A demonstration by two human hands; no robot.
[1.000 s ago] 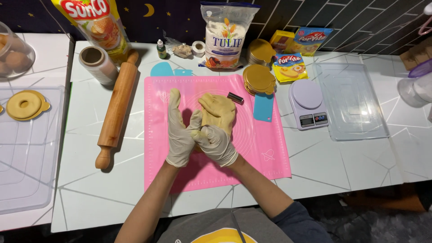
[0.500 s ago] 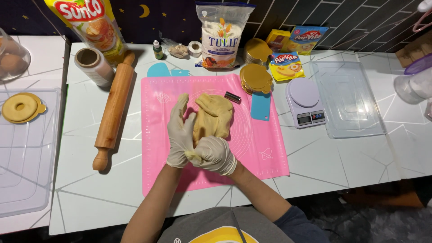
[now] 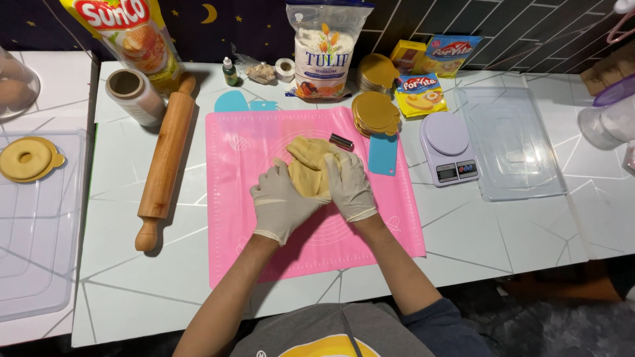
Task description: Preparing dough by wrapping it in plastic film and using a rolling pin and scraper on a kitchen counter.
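While one dough lump (image 3: pixel 311 165) sits on the pink mat (image 3: pixel 251 244), two gloved hands, left hand (image 3: pixel 283 206) and right hand (image 3: pixel 349 187), clasp it

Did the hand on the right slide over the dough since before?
Yes. The right hand was at the near edge of the dough, just below the left hand; now it lies farther up and right, nearer the blue scraper.

The near part of the dough (image 3: pixel 311 162) lay hidden under the gloved left hand (image 3: pixel 283 205) and right hand (image 3: pixel 350 186). A glass bowl (image 3: pixel 16 82) was cut by the left edge, a clear jug (image 3: pixel 612 119) by the right. The small scale's (image 3: pixel 448 147) display was too small to read
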